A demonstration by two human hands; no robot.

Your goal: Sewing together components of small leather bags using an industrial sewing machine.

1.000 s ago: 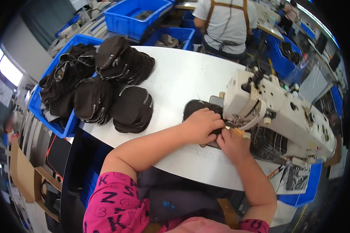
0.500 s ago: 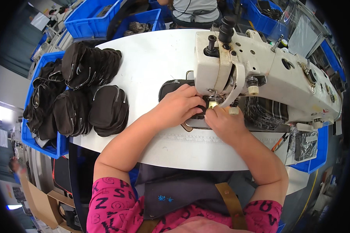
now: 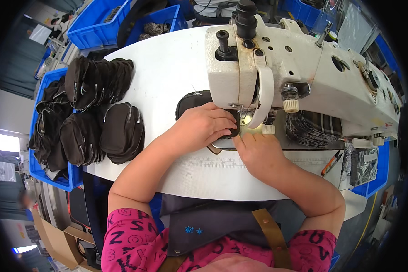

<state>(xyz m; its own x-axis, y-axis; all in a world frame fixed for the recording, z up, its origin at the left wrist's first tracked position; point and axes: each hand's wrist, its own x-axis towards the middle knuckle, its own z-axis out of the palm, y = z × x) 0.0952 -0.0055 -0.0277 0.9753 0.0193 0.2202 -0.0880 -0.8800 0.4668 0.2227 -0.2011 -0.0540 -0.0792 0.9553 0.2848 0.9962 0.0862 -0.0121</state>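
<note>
Beyond the apron [image 3: 231, 226] (blue lettering [image 3: 194, 230]), both hands' fingers [image 3: 221, 123] touch black cloth [image 3: 191, 103], grip unclear.

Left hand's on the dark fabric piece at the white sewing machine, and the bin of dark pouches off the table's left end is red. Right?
Not the colour: the bin is blue, as the head view shows. The rest stands: left hand on the dark fabric piece at the white sewing machine, dark pouches in that bin.
</note>
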